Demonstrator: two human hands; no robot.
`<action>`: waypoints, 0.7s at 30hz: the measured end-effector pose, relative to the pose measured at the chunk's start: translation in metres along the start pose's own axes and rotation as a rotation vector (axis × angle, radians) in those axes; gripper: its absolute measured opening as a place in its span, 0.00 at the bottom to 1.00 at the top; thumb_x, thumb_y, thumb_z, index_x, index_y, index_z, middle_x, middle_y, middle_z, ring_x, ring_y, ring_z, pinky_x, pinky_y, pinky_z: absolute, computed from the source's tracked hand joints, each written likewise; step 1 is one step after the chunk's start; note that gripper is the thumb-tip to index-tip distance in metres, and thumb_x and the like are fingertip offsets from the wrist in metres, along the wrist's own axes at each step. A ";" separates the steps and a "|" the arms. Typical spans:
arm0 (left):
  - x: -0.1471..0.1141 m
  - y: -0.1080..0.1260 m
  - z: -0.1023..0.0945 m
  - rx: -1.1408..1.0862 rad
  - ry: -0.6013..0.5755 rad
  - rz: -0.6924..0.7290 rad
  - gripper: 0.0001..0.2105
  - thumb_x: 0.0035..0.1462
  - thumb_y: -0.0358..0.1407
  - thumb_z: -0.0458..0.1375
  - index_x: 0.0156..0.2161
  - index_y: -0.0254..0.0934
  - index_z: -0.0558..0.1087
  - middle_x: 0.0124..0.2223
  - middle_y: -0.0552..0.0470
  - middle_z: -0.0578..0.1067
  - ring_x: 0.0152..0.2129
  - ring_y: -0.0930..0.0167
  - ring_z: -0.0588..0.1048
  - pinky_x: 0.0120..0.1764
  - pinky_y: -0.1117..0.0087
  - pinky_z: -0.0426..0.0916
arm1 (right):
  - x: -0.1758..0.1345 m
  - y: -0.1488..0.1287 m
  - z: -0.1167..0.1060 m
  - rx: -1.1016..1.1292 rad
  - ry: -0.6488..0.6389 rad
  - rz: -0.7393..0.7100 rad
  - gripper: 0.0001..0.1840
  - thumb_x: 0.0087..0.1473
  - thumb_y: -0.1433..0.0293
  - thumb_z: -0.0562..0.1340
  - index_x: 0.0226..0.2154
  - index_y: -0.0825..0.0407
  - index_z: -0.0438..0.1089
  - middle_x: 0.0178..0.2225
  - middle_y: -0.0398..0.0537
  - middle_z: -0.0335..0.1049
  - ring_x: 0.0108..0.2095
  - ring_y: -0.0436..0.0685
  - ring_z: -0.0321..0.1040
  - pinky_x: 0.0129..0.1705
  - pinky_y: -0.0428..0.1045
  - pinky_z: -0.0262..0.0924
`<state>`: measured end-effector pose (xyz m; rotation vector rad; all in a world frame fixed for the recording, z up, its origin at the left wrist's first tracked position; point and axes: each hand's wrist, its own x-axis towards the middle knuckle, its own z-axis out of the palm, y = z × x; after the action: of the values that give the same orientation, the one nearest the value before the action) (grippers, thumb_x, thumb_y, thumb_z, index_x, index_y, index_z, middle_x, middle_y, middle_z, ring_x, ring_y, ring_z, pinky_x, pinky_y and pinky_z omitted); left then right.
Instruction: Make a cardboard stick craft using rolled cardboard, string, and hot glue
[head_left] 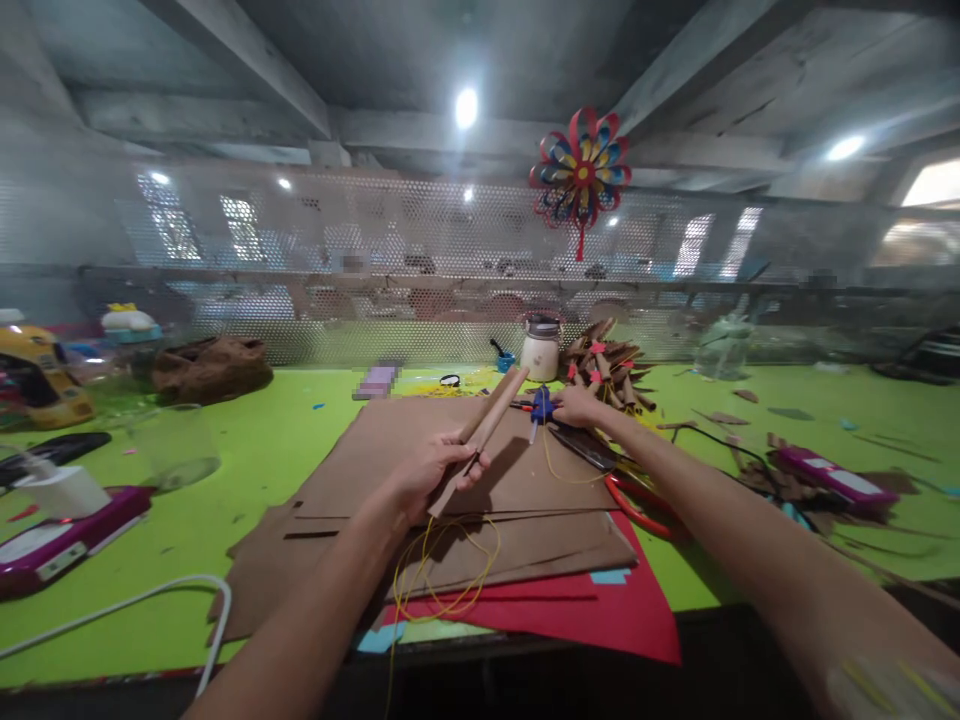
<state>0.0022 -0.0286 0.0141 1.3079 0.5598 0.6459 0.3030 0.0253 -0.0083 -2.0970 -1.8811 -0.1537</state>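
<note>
My left hand (pixel 442 470) is closed round a long folded strip of brown cardboard (pixel 491 410), which slants up and to the right above a stack of cardboard sheets (pixel 375 450). A loose coil of thin yellow string (pixel 450 570) lies below that hand. Further right, my right hand (pixel 577 407) is closed on a blue glue gun (pixel 541 405), its pale tip pointing down towards the cardboard. The fingers are partly hidden behind the hand. Close by lie the dark blades of large scissors (pixel 581 447) with red handles (pixel 645 512).
Behind my right hand is a heap of rolled cardboard pieces (pixel 619 375) with red bits, beside a white jar (pixel 541 350). Red paper (pixel 630 610) sticks out under the stack. Purple power strips (pixel 836 475) lie right and left. A clear cup (pixel 184 450) stands left.
</note>
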 end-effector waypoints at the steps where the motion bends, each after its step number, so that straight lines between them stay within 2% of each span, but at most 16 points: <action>1: 0.000 0.000 0.000 -0.006 -0.003 0.001 0.06 0.51 0.30 0.54 0.27 0.28 0.70 0.21 0.51 0.69 0.13 0.82 0.60 0.17 0.78 0.51 | 0.001 -0.001 0.003 -0.024 -0.023 -0.007 0.07 0.39 0.71 0.62 0.26 0.53 0.75 0.29 0.52 0.75 0.37 0.61 0.68 0.40 0.50 0.56; 6: -0.001 0.002 0.003 -0.047 0.001 0.029 0.05 0.51 0.29 0.55 0.30 0.28 0.71 0.23 0.50 0.70 0.14 0.82 0.60 0.17 0.78 0.51 | -0.003 -0.006 0.016 -0.130 -0.008 -0.014 0.16 0.40 0.70 0.62 0.35 0.58 0.73 0.37 0.60 0.72 0.42 0.66 0.65 0.43 0.55 0.54; 8: -0.002 0.004 0.004 -0.048 0.024 0.048 0.04 0.51 0.29 0.55 0.30 0.28 0.71 0.23 0.50 0.70 0.14 0.82 0.60 0.17 0.78 0.51 | -0.005 -0.007 0.017 -0.155 0.017 -0.016 0.16 0.41 0.71 0.61 0.36 0.59 0.73 0.38 0.62 0.71 0.43 0.66 0.64 0.44 0.54 0.53; 14: -0.001 0.005 -0.006 -0.064 0.158 0.100 0.04 0.50 0.28 0.54 0.29 0.28 0.69 0.20 0.52 0.69 0.14 0.81 0.62 0.17 0.78 0.53 | -0.008 0.000 -0.002 -0.176 0.139 -0.015 0.16 0.46 0.69 0.57 0.36 0.61 0.72 0.37 0.62 0.70 0.40 0.62 0.63 0.41 0.51 0.54; 18: 0.001 0.003 -0.012 -0.121 0.259 0.169 0.03 0.49 0.26 0.53 0.31 0.29 0.69 0.25 0.49 0.72 0.16 0.79 0.65 0.18 0.78 0.56 | -0.013 0.020 -0.019 -0.115 0.320 0.018 0.18 0.44 0.69 0.57 0.37 0.60 0.72 0.37 0.60 0.70 0.39 0.61 0.63 0.42 0.51 0.55; 21: 0.001 0.001 -0.012 -0.100 0.276 0.170 0.04 0.50 0.27 0.53 0.30 0.29 0.69 0.23 0.50 0.71 0.15 0.80 0.64 0.18 0.78 0.55 | -0.018 0.033 -0.030 -0.034 0.492 0.113 0.18 0.44 0.69 0.57 0.38 0.60 0.72 0.37 0.61 0.70 0.39 0.63 0.63 0.42 0.53 0.56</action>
<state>-0.0061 -0.0196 0.0131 1.1879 0.6355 0.9926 0.3370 -0.0035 0.0098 -1.9504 -1.4732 -0.6169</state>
